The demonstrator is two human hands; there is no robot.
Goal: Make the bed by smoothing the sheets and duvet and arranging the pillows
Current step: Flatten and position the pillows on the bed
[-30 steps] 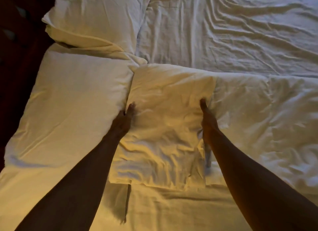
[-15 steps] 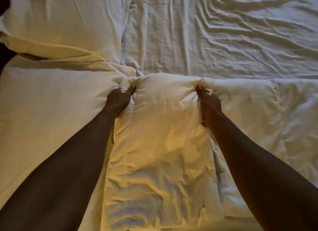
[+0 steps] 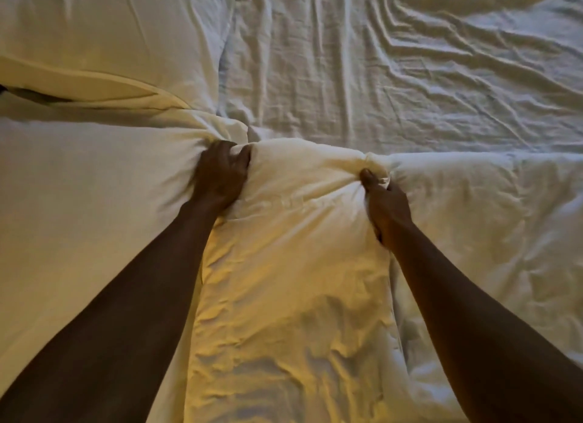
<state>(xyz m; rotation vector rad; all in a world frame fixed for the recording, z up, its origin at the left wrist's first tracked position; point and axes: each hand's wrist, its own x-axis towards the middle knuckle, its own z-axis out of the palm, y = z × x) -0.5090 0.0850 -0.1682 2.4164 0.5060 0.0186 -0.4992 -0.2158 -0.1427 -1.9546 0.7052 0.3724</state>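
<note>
Forearms: both come in from the bottom edge, cut off by the frame, and reach away over the bed.
Middle pillow (image 3: pixel 293 280): lies lengthwise between the arms, wrinkled; its near end runs out of the picture.
Left grip: the left hand (image 3: pixel 220 178) is clenched on the far left corner of the middle pillow, the fingers dug into the cloth and partly hidden.
Right grip: the right hand (image 3: pixel 386 206) pinches the far right corner, where the cloth is bunched into a knot.
Left side: a big smooth pillow (image 3: pixel 82 201) touches the middle pillow along its long edge.
Right side: the duvet (image 3: pixel 492 233) lies puffy against the other long edge; the seam between them is in shadow.
Far left: another pillow (image 3: pixel 110 34), cut off by the frame.
Far right: the sheet (image 3: pixel 410 69), bare and much creased, open up to the top edge.
</note>
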